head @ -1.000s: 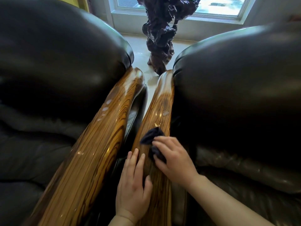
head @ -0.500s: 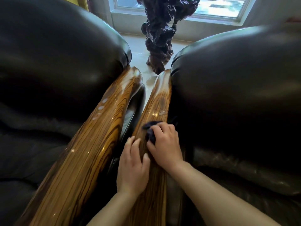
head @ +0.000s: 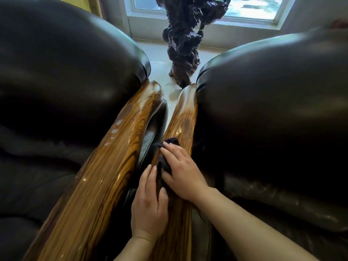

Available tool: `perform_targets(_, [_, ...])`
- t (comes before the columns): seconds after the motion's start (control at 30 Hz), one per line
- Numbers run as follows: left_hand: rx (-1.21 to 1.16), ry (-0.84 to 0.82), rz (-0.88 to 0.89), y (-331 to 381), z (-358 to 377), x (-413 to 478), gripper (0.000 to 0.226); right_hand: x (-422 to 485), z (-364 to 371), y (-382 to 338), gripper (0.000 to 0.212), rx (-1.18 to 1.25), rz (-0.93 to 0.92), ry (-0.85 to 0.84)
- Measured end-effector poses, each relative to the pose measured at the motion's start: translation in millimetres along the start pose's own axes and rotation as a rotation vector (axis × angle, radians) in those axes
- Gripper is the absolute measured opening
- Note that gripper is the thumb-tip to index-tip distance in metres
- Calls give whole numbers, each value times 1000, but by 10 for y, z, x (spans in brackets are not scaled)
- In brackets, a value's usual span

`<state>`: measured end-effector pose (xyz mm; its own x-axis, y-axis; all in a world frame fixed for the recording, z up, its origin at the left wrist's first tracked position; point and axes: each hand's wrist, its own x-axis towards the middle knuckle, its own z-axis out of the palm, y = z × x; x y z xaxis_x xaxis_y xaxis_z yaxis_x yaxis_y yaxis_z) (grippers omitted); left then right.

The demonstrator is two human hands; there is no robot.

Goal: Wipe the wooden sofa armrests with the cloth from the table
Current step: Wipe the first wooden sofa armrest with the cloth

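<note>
Behind the two sofas stood a bright window, and on the pale floor before it a dark, gnarled wooden sculpture; two black leather cushions filled the sides, the left cushion and the right cushion. Between them ran two glossy wooden armrests with strong striped grain, close beside each other with a narrow gap; the left armrest carried some pale smears near its upper part; the right armrest shone at its far end.

On the right armrest lay the dark cloth, bunched under the right hand; this hand pressed on the cloth with its fingers spread and slightly bent over it, so the cloth showed at the fingertips and at the thumb side; the fingers did not look closed around it, rather flat on top. The left hand rested just beside, on the inner edge of the same armrest, its fingers straight and together, the palm down, holding nothing; its fingertips were almost touching the cloth.
</note>
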<state>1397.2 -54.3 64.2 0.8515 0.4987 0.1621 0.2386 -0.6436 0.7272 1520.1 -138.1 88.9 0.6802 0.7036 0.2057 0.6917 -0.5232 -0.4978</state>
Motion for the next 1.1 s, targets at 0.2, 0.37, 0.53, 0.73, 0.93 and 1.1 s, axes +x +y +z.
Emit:
perform_targets(0.2, [15,-9,18,-2,-3,2,64,-189,41,-7,36,12,-89,121])
perform_targets(0.37, [42,-20,5,-14,21,22,65,452,-290,101,28,439,315,325])
perform_targets(0.53, [51,-36,-16,-7,18,24,65,362,-182,161,60,-1,138,61])
perform_targets(0.73, [134,-82,0,-13,44,30,64,489,-131,411,60,-214,125,86])
perform_targets(0.93, [372,-182,88,19,61,50,70,122,-58,228,49,-84,113,119])
perform_targets(1.1, [297,-157,72,5,62,59,66,110,-260,451,40,-49,88,154])
